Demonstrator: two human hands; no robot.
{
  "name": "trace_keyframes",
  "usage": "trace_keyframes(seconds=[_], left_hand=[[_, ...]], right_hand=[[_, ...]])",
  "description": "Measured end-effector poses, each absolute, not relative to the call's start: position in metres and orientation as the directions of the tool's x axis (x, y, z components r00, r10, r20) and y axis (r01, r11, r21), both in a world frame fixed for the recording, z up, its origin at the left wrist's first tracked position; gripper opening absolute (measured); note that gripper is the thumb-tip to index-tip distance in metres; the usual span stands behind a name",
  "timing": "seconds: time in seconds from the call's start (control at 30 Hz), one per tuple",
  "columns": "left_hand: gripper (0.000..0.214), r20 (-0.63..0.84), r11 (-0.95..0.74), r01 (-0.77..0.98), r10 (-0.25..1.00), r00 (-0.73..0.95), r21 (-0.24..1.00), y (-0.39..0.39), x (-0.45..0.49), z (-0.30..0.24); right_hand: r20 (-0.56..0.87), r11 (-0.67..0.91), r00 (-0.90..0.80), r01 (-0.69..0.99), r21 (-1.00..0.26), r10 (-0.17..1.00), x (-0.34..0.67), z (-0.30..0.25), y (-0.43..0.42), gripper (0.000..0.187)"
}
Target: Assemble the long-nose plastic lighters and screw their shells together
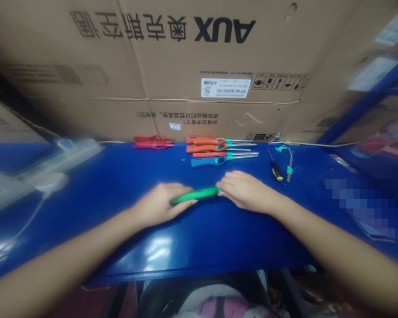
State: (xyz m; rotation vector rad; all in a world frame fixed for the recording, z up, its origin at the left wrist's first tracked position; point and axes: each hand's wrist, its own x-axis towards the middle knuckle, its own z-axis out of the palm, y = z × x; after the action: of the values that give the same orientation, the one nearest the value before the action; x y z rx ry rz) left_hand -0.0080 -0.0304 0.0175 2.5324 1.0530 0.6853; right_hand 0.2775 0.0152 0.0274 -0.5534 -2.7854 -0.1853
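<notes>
My left hand (pixel 161 204) is closed around the handle of a green stick lighter (pixel 200 194), held just above the blue table. My right hand (pixel 243 191) is closed at the lighter's other end, and its fingers hide whatever part they grip there. Beyond my hands lie several orange stick lighters (pixel 207 149) with metal tubes pointing right, and a blue stick lighter (pixel 206 162) in front of them. Red plastic handle pieces (pixel 152 142) rest to their left. A black and yellow screwdriver (pixel 277 171) is on the right, beside a grey tube with teal parts (pixel 289 171).
A large cardboard sheet (pixel 172 66) stands upright along the back of the blue table (pixel 146 172). On the left are a white power strip (pixel 82 154) and a white plug with a cable (pixel 53 182). A blue metal post (pixel 358 97) rises at the right.
</notes>
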Motion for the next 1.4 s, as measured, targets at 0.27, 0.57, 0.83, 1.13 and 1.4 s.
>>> trace_keyframes(seconds=[0.27,0.57,0.83,1.13,1.4], left_hand=[[0.036,0.065,-0.323,0.530,0.892,0.447,0.784,-0.035,0.000,0.022],[0.033,0.237,-0.585,0.582,0.791,0.564,0.565,-0.034,-0.002,0.024],[0.036,0.168,-0.613,0.616,0.763,0.625,0.494,-0.031,-0.001,0.025],[0.030,0.255,-0.621,0.622,0.775,0.578,0.477,-0.029,-0.004,0.021],[0.029,0.272,-0.621,0.610,0.775,0.570,0.492,-0.027,-0.008,0.019]], right_hand=[[0.427,0.923,-0.866,0.353,0.154,0.260,0.277,0.027,0.012,0.029],[0.298,0.915,-0.876,0.404,0.024,0.379,0.278,0.041,0.009,0.025],[0.029,0.802,-0.810,0.574,-0.164,0.585,0.291,0.054,0.016,0.013],[-0.067,0.719,-0.740,0.667,-0.196,0.669,0.299,0.060,0.019,0.033],[-0.055,0.050,-0.043,0.989,0.139,0.998,0.315,0.066,0.027,0.041]])
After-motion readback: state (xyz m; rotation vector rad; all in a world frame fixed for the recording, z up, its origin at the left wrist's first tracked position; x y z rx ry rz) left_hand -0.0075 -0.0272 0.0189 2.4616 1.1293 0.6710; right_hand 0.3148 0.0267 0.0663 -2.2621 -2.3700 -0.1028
